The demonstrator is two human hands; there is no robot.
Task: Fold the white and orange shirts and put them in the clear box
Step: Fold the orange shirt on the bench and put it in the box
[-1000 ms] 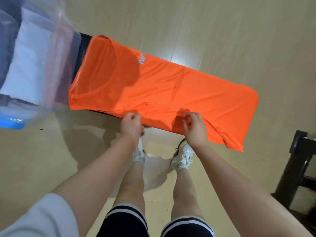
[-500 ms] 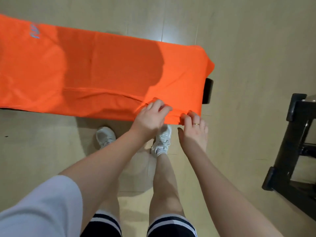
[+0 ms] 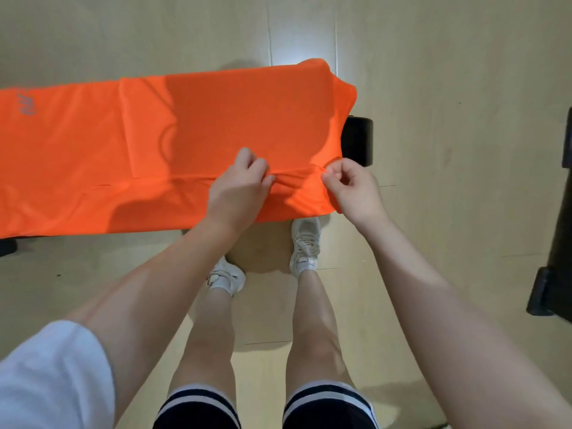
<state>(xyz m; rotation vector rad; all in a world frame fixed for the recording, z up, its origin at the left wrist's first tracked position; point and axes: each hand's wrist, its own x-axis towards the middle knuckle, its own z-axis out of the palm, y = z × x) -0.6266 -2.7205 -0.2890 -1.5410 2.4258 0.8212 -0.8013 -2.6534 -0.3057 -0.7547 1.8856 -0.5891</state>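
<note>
The fingers [image 3: 263,176] of the left hand [image 3: 238,193] are curled and bunched together, pinching a raised ridge of cloth on the orange shirt [image 3: 192,140]. Just to the right, the fingers [image 3: 332,174] of the right hand [image 3: 353,191] are curled too, thumb against fingertips, pinching the same ridge near the shirt's right end. The two hands sit close together, apart by a short stretch of gathered fabric that puckers between them.

The orange shirt lies spread flat along a narrow black bench [image 3: 357,140], covering almost all of it. Only the bench's dark right end shows past the cloth, along with a small dark piece at the lower left edge of the view. The shirt's near edge hangs over the bench's front side. A lengthwise crease runs across the fabric to the left of the hands, and a small pale logo [image 3: 26,105] shows at the far left.

Both bare forearms reach forward from the bottom of the view; a white sleeve [image 3: 52,376] covers the left upper arm. Below the hands, the person's bare legs, dark shorts with white stripes [image 3: 198,410] and white sneakers [image 3: 305,246] stand on a pale wooden floor [image 3: 464,88]. Part of a dark piece of furniture [image 3: 557,243] shows at the right edge.
</note>
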